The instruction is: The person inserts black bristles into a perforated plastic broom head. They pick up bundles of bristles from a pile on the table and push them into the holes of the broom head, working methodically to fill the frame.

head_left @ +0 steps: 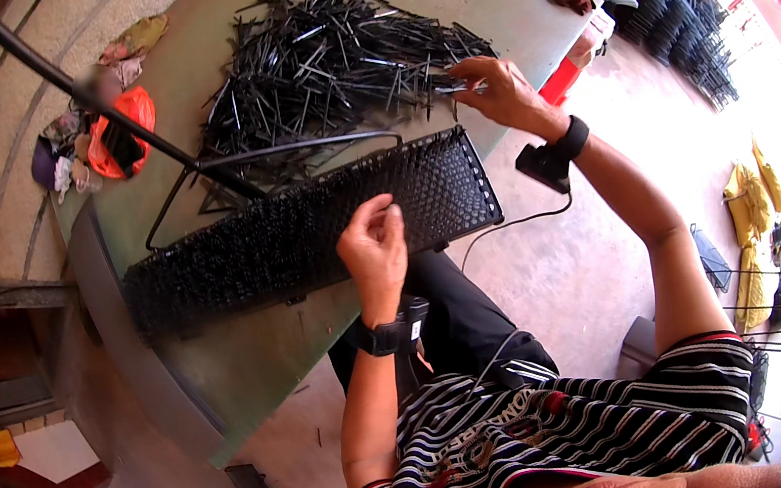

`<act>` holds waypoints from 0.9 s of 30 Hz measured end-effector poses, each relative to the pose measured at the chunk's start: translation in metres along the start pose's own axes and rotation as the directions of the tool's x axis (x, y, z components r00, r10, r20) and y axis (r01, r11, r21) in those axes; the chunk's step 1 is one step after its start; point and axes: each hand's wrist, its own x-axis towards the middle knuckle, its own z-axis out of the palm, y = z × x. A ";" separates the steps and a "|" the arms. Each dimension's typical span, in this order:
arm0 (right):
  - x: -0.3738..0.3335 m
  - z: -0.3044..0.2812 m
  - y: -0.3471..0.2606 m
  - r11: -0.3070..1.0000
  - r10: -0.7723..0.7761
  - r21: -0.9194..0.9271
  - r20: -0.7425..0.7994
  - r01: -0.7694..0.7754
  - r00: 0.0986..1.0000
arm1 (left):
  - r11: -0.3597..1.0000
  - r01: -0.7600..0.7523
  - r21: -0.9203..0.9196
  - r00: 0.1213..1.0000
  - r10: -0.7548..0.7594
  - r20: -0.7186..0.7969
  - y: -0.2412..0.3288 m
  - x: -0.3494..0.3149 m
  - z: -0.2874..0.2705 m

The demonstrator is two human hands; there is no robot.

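Observation:
A long black tray (454, 230) lies slantwise on the green table, densely filled with small upright black pieces at its left; its right end shows a honeycomb of open holes. My left hand (377, 251) is over the tray's near edge, right of its middle, with thumb and fingers pinched together; what they hold, if anything, is too small to make out. Beyond the tray is a big heap of thin black strips (325, 63). My right hand (502, 96) is at the heap's right edge, its fingers closed on thin black strips.
A dark metal pole (91, 101) and a bent rod frame (297, 145) cross over the tray's far side. An orange plastic bag (129, 121) and cloths are at the far left of the table (260, 382). Black racks (673, 15) are stacked on the floor at right. A cable hangs from my right wrist.

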 end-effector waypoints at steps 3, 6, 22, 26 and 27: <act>-0.007 -0.014 0.052 0.950 0.154 -0.300 0.205 -0.087 0.967 | 0.999 0.002 -0.038 0.999 -0.003 -0.032 0.010 0.007 -0.003; -0.011 -0.008 0.084 0.914 0.212 -0.392 0.252 -0.101 0.944 | 0.998 -0.069 0.011 0.997 0.070 -0.040 0.007 0.011 -0.002; 0.099 0.044 0.148 0.802 0.263 -0.594 0.448 0.065 0.855 | 0.986 -0.025 0.166 1.000 0.027 -0.009 0.014 0.008 -0.004; 0.133 0.050 0.156 0.784 0.421 -0.620 0.515 -0.015 0.746 | 0.987 0.005 0.164 1.000 -0.003 -0.012 0.018 0.007 -0.005; 0.140 0.049 0.156 0.774 0.531 -0.615 0.504 -0.148 0.681 | 0.987 0.018 0.162 1.000 -0.016 -0.013 0.018 0.007 -0.005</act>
